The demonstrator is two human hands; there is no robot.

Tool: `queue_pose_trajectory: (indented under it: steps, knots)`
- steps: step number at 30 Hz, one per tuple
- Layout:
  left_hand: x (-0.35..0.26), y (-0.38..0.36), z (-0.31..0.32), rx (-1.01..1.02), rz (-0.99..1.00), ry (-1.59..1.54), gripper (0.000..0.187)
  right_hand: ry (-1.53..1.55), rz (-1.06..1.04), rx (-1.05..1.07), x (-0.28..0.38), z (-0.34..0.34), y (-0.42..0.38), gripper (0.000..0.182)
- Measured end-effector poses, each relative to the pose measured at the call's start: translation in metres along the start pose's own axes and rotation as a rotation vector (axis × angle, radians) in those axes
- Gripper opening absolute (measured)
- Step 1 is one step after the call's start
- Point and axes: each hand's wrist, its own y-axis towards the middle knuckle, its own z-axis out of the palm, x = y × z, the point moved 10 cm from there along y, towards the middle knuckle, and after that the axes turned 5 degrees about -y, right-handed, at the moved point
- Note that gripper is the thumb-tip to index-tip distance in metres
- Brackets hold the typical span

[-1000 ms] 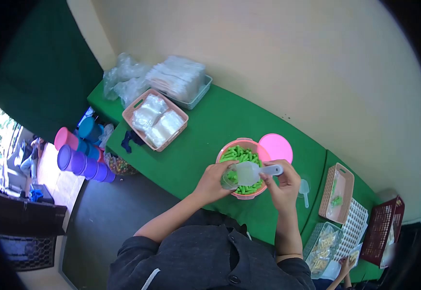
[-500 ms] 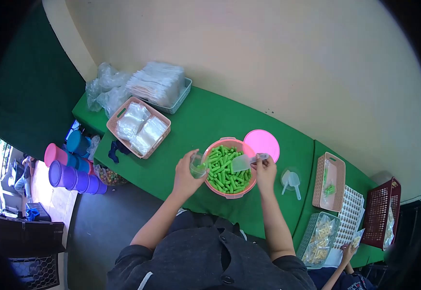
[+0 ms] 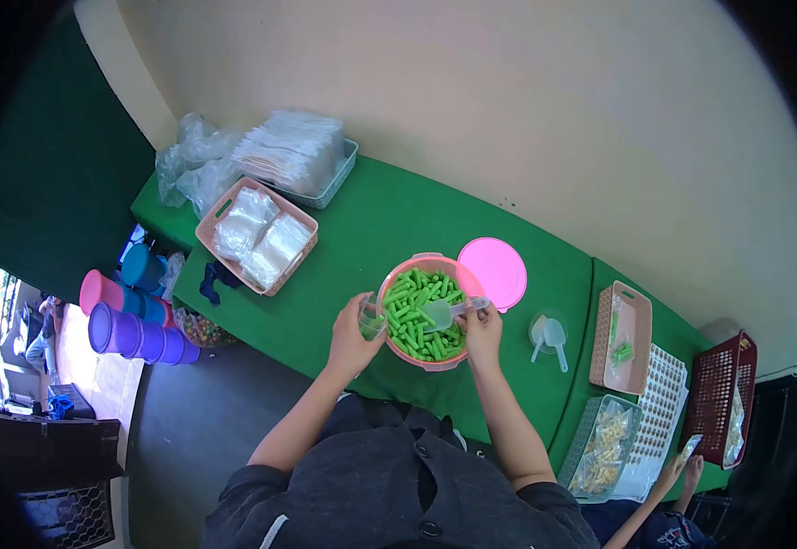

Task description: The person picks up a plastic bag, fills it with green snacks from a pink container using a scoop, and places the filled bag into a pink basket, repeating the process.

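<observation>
A pink tub (image 3: pixel 427 365) full of green stick-shaped snacks (image 3: pixel 409 305) stands on the green-covered table in front of me. My left hand (image 3: pixel 351 337) is closed around a clear plastic cup (image 3: pixel 371 316) at the tub's left rim, with a little green showing inside the cup. My right hand (image 3: pixel 481 331) grips the handle of a translucent scoop (image 3: pixel 438 315), whose blade lies among the green snacks. Behind the tub, to the right, is a round pink lid (image 3: pixel 493 274).
Baskets of clear plastic bags (image 3: pixel 256 236) stand at the left. A small bowl with scoops (image 3: pixel 550 335) sits right of the tub. Farther right are a pink basket (image 3: pixel 621 339), a basket of packed snacks (image 3: pixel 607 448), a sticker sheet (image 3: pixel 658 407), a maroon crate (image 3: pixel 718 399) and another person's hands (image 3: pixel 677 471).
My right hand has brought the scoop left and slightly down, deeper among the green snacks. The cup has tilted a little. The other person's hands have shifted, and both now show.
</observation>
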Motion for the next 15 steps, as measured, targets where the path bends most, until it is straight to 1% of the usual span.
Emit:
queue_pose_trajectory:
  steps: [3,6,7,8,9,11,12,14,15]
  knots:
    - [0.002,0.001,0.002,0.030,-0.014,-0.024,0.061,0.010,-0.018,-0.021,0.003,-0.002,-0.004,0.016]
    - [0.005,0.001,0.003,0.059,-0.039,-0.019,0.062,-0.020,0.012,0.008,0.009,-0.014,-0.005,0.017]
    - [0.006,0.002,0.002,0.059,-0.034,-0.011,0.062,-0.303,-0.053,0.081,0.023,-0.014,-0.006,0.018]
    - [0.016,0.001,0.006,0.084,-0.108,-0.063,0.061,-0.588,-0.120,0.153,0.035,-0.008,-0.010,0.020]
    - [0.025,-0.001,0.011,0.113,-0.182,-0.118,0.061,-0.584,-0.120,0.149,0.043,-0.007,-0.013,0.020]
    - [0.025,0.002,0.015,0.125,-0.152,-0.126,0.061,-0.852,-0.113,0.290,0.050,0.006,-0.018,0.022]
    - [0.023,0.003,0.016,0.128,-0.128,-0.134,0.061,-0.853,-0.109,0.279,0.056,0.003,-0.017,0.022]
    - [0.022,0.003,0.017,0.132,-0.136,-0.145,0.060,-1.027,-0.149,0.467,0.056,0.016,-0.021,0.020]
    - [0.022,0.003,0.015,0.127,-0.147,-0.152,0.059,-1.027,-0.148,0.465,0.047,0.017,-0.020,0.020]
